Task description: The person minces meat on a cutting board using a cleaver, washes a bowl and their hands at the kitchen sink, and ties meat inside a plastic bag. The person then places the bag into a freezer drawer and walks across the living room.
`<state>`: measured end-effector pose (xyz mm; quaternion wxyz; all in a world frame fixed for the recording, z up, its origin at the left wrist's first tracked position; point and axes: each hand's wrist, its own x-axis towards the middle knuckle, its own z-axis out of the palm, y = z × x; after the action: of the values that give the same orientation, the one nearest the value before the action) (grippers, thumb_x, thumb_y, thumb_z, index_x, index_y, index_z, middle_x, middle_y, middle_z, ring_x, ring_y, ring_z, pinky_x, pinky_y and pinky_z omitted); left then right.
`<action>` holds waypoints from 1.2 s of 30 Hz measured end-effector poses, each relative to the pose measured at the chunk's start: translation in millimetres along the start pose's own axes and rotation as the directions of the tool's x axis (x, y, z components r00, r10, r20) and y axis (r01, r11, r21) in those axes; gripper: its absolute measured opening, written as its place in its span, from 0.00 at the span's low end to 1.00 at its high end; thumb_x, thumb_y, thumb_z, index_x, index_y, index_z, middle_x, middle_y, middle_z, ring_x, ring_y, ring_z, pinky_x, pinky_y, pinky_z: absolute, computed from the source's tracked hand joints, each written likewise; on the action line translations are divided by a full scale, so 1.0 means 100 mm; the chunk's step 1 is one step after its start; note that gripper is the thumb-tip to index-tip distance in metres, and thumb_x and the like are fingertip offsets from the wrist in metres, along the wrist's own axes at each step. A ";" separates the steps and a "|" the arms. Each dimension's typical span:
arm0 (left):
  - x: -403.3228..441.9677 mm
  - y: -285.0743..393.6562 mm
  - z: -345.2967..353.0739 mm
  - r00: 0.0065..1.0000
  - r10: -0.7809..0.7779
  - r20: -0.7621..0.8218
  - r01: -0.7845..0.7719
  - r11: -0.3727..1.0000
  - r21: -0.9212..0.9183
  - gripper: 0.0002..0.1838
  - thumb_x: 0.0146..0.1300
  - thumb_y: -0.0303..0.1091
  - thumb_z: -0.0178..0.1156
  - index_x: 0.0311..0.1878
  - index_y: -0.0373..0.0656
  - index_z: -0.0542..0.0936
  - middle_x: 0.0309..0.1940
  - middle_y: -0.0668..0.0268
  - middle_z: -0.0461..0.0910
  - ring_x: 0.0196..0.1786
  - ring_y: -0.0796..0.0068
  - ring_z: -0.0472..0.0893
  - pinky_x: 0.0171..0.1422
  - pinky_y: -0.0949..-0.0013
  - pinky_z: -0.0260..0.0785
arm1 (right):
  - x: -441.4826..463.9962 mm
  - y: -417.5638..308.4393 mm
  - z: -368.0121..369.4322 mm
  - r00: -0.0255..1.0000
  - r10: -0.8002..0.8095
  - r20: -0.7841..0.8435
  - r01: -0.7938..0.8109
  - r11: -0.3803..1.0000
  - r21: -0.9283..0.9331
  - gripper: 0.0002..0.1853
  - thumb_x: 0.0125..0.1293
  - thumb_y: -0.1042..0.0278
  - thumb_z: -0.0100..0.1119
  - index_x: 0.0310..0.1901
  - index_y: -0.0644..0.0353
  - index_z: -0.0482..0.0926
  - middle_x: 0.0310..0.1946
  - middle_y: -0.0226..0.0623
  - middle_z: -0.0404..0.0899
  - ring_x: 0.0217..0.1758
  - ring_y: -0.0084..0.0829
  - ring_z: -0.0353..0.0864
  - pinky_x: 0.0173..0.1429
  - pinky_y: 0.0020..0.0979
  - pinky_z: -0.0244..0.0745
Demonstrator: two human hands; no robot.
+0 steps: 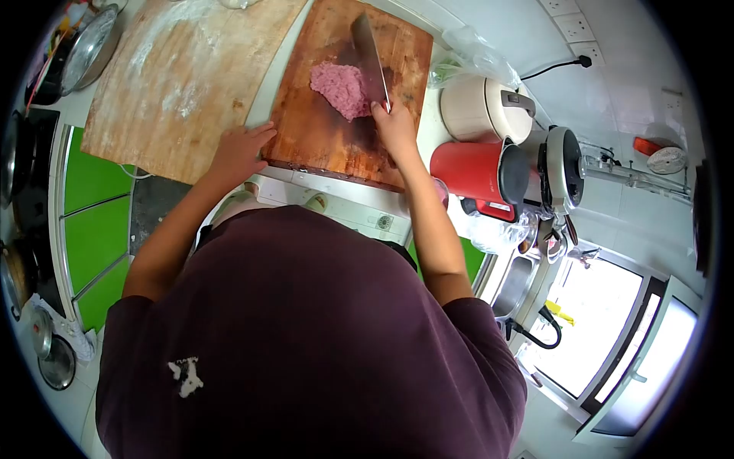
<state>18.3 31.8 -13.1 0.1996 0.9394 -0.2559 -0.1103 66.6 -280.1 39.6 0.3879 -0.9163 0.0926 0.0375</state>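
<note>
My right hand is wrapped round the handle of a cleaver, whose broad blade points away from me over the wooden chopping board. Just left of the blade lies a flattened mound of pink minced meat. At the board's left edge rests my left hand, its fingers apart and touching the wood, with nothing held in it. Farther left is a larger, paler board dusted with white flour. The cleaver's handle is mostly hidden by my fingers.
Right of the chopping board stand a white cooker, a red kettle and a clear plastic bag. A metal bowl is at the upper left. Beyond the kettle are a sink and a window.
</note>
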 end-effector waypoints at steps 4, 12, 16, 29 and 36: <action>-0.01 0.05 -0.05 1.000 -0.014 0.026 0.014 1.000 0.006 0.36 0.45 0.35 0.70 0.62 0.45 0.73 0.68 0.72 0.69 0.52 0.59 0.73 0.58 0.55 0.64 | 0.13 0.33 0.16 0.994 0.084 0.074 -0.085 0.996 0.005 0.16 0.63 0.62 0.55 0.44 0.66 0.79 0.34 0.55 0.81 0.41 0.53 0.81 0.47 0.44 0.73; 0.04 0.01 -0.04 0.999 -0.009 0.033 0.008 0.999 0.044 0.37 0.45 0.37 0.70 0.63 0.47 0.73 0.68 0.73 0.68 0.52 0.61 0.73 0.58 0.55 0.64 | 0.10 0.19 0.00 0.960 0.229 0.160 -0.248 0.963 0.110 0.15 0.64 0.62 0.55 0.43 0.68 0.77 0.32 0.51 0.81 0.39 0.48 0.81 0.47 0.41 0.73; 0.05 0.02 -0.06 0.999 -0.027 0.041 0.024 0.997 0.070 0.36 0.46 0.37 0.69 0.63 0.47 0.73 0.68 0.73 0.68 0.51 0.60 0.74 0.58 0.55 0.64 | 0.19 0.29 0.05 0.993 0.087 0.077 -0.095 0.990 0.106 0.13 0.64 0.62 0.56 0.40 0.66 0.77 0.25 0.41 0.78 0.25 0.35 0.78 0.31 0.37 0.72; 0.01 0.04 -0.07 0.999 -0.034 0.030 0.034 0.999 0.012 0.36 0.47 0.37 0.69 0.64 0.47 0.72 0.68 0.74 0.68 0.54 0.61 0.72 0.59 0.55 0.61 | -0.25 0.38 -0.03 0.840 0.429 0.332 -0.536 0.560 0.632 0.10 0.68 0.66 0.53 0.31 0.52 0.62 0.15 0.25 0.61 0.10 0.21 0.57 0.13 0.28 0.54; 0.01 0.02 -0.07 0.999 -0.028 0.035 0.027 0.999 0.030 0.36 0.48 0.37 0.69 0.64 0.48 0.72 0.68 0.75 0.68 0.54 0.62 0.72 0.59 0.55 0.61 | -0.13 -0.11 0.03 0.896 0.296 0.333 -0.445 0.580 0.682 0.12 0.69 0.66 0.53 0.31 0.51 0.60 0.16 0.24 0.59 0.13 0.19 0.56 0.14 0.24 0.53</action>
<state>20.9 31.7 -5.9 0.1796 0.9436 -0.2480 -0.1261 55.9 -268.5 47.3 0.7170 -0.6291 0.2536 0.1605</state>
